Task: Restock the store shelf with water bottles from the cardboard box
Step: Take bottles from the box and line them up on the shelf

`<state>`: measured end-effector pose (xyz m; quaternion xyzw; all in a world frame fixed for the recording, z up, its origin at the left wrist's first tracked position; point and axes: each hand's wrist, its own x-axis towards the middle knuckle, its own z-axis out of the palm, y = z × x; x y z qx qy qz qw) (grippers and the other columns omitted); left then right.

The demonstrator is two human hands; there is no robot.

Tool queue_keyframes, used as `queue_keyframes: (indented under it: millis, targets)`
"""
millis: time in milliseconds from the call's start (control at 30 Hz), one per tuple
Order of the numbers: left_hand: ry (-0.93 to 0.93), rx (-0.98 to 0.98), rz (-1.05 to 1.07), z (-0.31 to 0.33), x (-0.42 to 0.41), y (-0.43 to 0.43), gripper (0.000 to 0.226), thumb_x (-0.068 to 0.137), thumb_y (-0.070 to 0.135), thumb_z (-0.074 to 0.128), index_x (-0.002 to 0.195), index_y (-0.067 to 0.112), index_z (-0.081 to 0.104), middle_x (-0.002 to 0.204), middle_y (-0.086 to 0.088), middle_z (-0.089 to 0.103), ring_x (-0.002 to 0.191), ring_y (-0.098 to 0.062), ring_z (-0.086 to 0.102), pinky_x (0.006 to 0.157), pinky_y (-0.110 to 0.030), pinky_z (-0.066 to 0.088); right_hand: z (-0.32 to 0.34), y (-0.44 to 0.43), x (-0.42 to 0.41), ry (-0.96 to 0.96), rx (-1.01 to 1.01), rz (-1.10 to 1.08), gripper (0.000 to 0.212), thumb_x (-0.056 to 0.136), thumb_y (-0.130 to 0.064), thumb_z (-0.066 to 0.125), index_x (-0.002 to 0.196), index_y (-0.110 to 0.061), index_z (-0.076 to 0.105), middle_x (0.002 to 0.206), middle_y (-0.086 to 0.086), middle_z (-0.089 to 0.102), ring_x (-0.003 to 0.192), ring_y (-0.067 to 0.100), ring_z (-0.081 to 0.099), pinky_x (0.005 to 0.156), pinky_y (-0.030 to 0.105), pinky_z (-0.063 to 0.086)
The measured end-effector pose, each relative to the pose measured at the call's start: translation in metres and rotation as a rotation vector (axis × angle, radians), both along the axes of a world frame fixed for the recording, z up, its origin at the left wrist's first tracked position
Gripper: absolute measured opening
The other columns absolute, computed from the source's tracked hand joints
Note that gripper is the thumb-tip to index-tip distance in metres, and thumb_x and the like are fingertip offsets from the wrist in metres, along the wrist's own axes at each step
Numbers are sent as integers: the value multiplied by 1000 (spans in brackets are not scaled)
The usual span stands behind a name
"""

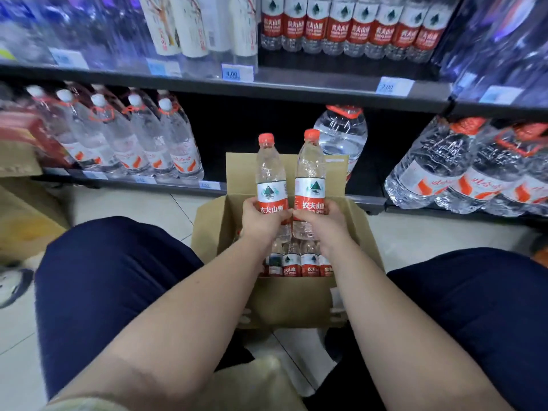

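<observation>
Two hands each grip a bottle above the box on tiled floor.

Two upright red-capped water bottles above the open cardboard box holding more bottles

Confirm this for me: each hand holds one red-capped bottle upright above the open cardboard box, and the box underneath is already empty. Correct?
Not quite. The head view shows the left hand and right hand each holding a red-capped bottle upright above the cardboard box, but the box is not empty: more bottles stand inside.
</observation>
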<state>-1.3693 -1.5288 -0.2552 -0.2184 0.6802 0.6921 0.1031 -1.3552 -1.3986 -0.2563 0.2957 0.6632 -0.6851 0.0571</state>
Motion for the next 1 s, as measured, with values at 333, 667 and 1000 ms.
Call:
queue_keyframes:
  millis: [333, 667, 1000]
  targets:
    - [347, -75, 46, 104, -108, 2, 69, 64, 10, 89, 118, 21, 46, 101, 6, 60, 97, -14, 64, 86, -36, 56, 112, 5, -99, 292, 7, -52, 56, 63, -12, 89, 102, -31, 53, 105, 0, 70, 97, 24, 69, 89, 48, 55]
    - [502, -200, 14, 187, -264, 60, 73, 58, 19, 91, 118, 20, 49, 98, 8, 59, 91, -12, 61, 85, -31, 50, 188, 53, -260, 469, 75, -65, 59, 68, -14, 86, 114, -22, 50, 107, 0, 67, 99, 19, 67, 91, 43, 54]
    - [491, -245, -21, 167, -364, 83, 76, 63, 12, 90, 122, 15, 42, 103, 4, 59, 92, -12, 59, 66, -19, 49, 151, 87, -359, 455, 98, 75, 67, 73, -7, 82, 126, -19, 42, 115, -1, 64, 103, 12, 62, 84, 28, 49]
